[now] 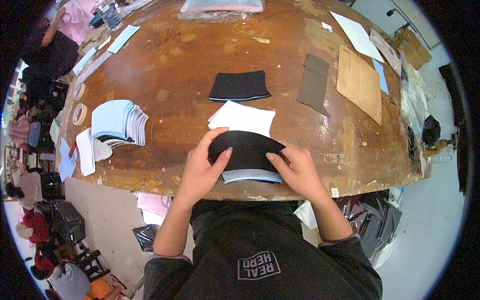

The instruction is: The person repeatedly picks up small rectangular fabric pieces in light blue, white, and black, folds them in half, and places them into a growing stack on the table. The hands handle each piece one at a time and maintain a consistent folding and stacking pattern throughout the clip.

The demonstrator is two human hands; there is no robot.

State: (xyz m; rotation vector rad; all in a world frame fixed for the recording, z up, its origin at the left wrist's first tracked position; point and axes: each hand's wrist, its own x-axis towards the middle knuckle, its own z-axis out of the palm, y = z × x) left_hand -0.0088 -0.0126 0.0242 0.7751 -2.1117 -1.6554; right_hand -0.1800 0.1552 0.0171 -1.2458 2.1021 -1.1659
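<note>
Between my two hands is a black fabric piece (245, 149), slightly bowed, its upper edge curved. My left hand (202, 167) pinches its left side, thumb on top and fingers behind. At the right corner, my right hand (295, 167) grips it the same way. Under its lower edge lies a small stack of light blue and grey pieces (251, 175), near the table's front edge. Just beyond the black piece, white pieces (245, 117) lie partly covered. Farther off sits a neat black fabric stack (239, 85) with a light blue layer at its bottom edge.
On the left stands a tall stack of blue, grey and white pieces (116, 121), beside tape rolls (79, 114). To the right are a dark olive piece (314, 84) and a tan wooden board (358, 82). A plastic-wrapped bundle (222, 7) lies at the far edge. Another person (52, 50) is at far left.
</note>
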